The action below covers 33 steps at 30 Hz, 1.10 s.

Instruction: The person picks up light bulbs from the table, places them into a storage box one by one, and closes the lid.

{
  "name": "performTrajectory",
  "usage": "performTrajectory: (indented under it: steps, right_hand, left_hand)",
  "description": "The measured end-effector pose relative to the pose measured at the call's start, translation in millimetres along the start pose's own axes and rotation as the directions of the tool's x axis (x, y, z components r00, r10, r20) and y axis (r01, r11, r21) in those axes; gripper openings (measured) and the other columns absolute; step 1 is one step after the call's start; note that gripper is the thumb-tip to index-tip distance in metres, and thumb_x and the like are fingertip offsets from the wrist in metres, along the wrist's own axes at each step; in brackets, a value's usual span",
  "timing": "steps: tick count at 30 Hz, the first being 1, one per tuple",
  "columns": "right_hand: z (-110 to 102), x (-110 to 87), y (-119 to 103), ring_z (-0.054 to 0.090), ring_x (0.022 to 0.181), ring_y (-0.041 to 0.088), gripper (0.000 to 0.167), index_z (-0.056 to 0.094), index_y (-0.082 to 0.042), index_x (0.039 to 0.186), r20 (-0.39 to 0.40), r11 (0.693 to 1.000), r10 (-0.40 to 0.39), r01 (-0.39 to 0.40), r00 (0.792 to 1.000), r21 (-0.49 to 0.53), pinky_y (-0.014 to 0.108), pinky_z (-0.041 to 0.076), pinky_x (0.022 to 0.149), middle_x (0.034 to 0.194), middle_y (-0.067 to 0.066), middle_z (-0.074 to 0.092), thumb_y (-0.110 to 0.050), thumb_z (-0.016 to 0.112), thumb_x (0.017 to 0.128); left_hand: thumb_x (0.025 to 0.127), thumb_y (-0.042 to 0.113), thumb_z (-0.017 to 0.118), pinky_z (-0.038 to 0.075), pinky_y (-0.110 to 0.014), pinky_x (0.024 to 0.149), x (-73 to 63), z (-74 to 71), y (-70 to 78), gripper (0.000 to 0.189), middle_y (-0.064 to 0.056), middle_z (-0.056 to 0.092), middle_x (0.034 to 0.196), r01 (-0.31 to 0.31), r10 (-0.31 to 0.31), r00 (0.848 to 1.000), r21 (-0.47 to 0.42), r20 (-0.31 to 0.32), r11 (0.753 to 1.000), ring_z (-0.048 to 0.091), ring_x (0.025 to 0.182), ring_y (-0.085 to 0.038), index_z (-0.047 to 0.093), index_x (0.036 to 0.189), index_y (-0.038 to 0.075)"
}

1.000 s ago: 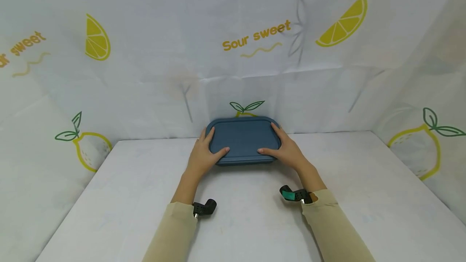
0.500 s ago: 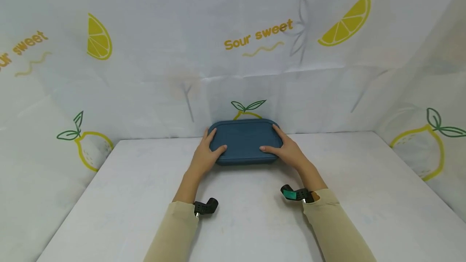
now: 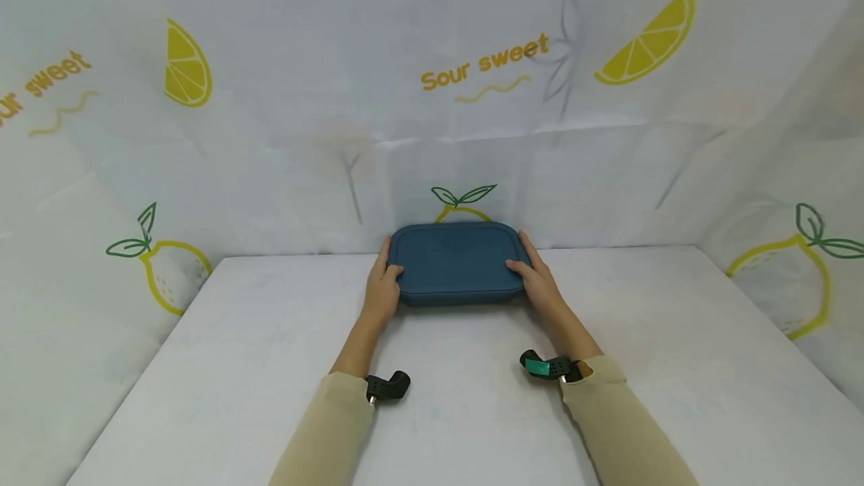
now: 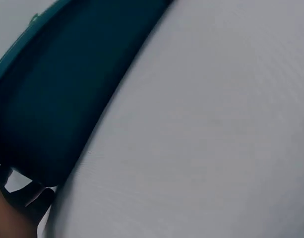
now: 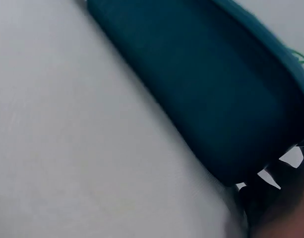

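Note:
A dark blue lidded box [image 3: 459, 257] with rounded corners rests on the white table near its back edge. In the head view my left hand [image 3: 383, 287] holds the box's left end, thumb on the lid's rim and fingers along the side. The right hand [image 3: 540, 280] holds the opposite end in the same way, its thumb over the lid's edge. From the left wrist, the box's long front wall [image 4: 57, 94] shows, with darkened fingers at its lower corner. The right wrist view has the box wall [image 5: 191, 89] with fingers around its end. The box's inside is hidden by the lid.
Behind the box hangs a white cloth backdrop [image 3: 304, 171] printed with lemons and lettering. The white table [image 3: 466, 396] extends toward me and to both sides. Each wrist wears a black camera mount, the right one [image 3: 550, 366] marked with green tape.
Both hands have slid outward and down from the lid onto the box's ends, and the thumbs have drawn back toward the rim. The lid's top sits slightly lower in view, with more front wall showing.

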State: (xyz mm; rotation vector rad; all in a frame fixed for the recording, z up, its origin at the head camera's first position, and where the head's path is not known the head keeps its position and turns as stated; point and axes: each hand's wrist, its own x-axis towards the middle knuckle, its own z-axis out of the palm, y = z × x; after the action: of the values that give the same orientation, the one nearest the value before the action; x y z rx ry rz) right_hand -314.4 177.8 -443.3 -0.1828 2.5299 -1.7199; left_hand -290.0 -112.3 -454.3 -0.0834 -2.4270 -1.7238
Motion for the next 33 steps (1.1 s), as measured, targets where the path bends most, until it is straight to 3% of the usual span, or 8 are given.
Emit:
performTrajectory:
  steps: [2, 7, 11, 15, 24, 33]
  right_hand:
    - [1, -1.9, 2, -0.003, 0.160, 0.031, 0.068, 0.005, -0.028, 0.164, -0.014, 0.999, -0.010, 0.011, 1.000, 0.052, 0.056, 0.001, 0.129, 0.173, 0.003, -0.001, -0.026, 0.040, 0.107]
    - [1, -3.9, 3, -0.001, 0.160, 0.030, 0.063, 0.008, -0.031, 0.164, -0.029, 1.000, 0.006, -0.005, 1.000, 0.020, 0.056, 0.002, 0.129, 0.173, 0.001, 0.003, -0.027, 0.036, 0.107]
    - [-4, -2.4, 0, 0.001, 0.160, 0.036, 0.061, 0.009, -0.032, 0.164, -0.027, 0.997, 0.061, -0.062, 0.998, -0.047, 0.059, 0.004, 0.128, 0.173, 0.006, 0.004, -0.030, 0.035, 0.108]
    - [-5, 3.0, -2, 0.002, 0.159, 0.037, 0.060, 0.012, -0.030, 0.164, -0.030, 0.995, 0.088, -0.089, 0.996, -0.041, 0.059, 0.005, 0.128, 0.172, 0.009, 0.006, -0.029, 0.036, 0.108]
    - [0, 4.7, -2, 0.005, 0.160, 0.034, 0.059, 0.016, -0.029, 0.163, -0.074, 0.998, 0.070, -0.070, 0.995, 0.006, 0.055, 0.006, 0.129, 0.172, 0.007, 0.009, -0.028, 0.037, 0.108]
    - [1, 1.1, 7, 0.002, 0.160, 0.035, 0.060, 0.007, -0.031, 0.164, -0.047, 0.997, 0.013, -0.017, 0.999, -0.073, 0.061, 0.005, 0.127, 0.173, 0.007, 0.005, -0.045, 0.027, 0.110]
  left_hand:
    - [0.099, 0.018, 0.036, 0.012, -0.045, 0.131, -0.2, 1.4, -2.6, 0.068, -0.002, 0.014, 0.172, 0.003, -0.003, 1.000, -0.041, -0.018, 0.999, 0.012, 0.160, -0.024, 0.016, 0.164, 0.021]
    - [0.101, 0.022, 0.040, 0.018, -0.049, 0.129, -1.4, -0.9, -7.7, 0.065, -0.008, 0.024, 0.169, -0.019, 0.017, 0.999, -0.048, -0.027, 0.999, 0.021, 0.158, -0.028, 0.020, 0.163, 0.020]
    - [0.105, 0.025, 0.035, 0.013, -0.047, 0.130, 0.0, -0.4, -6.5, 0.062, -0.006, 0.017, 0.171, -0.010, 0.011, 1.000, -0.058, 0.003, 0.998, 0.014, 0.159, -0.026, 0.016, 0.164, 0.018]
    - [0.105, 0.024, 0.032, 0.008, -0.047, 0.131, -0.2, -0.1, 0.1, 0.062, -0.005, 0.012, 0.172, 0.013, -0.012, 1.000, -0.078, 0.015, 0.997, 0.008, 0.160, -0.027, 0.013, 0.164, 0.017]
    - [0.105, 0.026, 0.034, 0.010, -0.048, 0.130, 5.8, -1.2, -7.6, 0.062, -0.004, 0.016, 0.171, 0.003, -0.004, 1.000, -0.079, -0.005, 0.997, 0.012, 0.160, -0.027, 0.015, 0.164, 0.020]
    - [0.105, 0.044, 0.042, 0.020, -0.055, 0.127, 3.1, -1.4, -18.3, 0.065, -0.005, 0.021, 0.170, -0.010, 0.010, 1.000, -0.022, -0.024, 1.000, 0.021, 0.157, -0.032, 0.018, 0.163, 0.026]
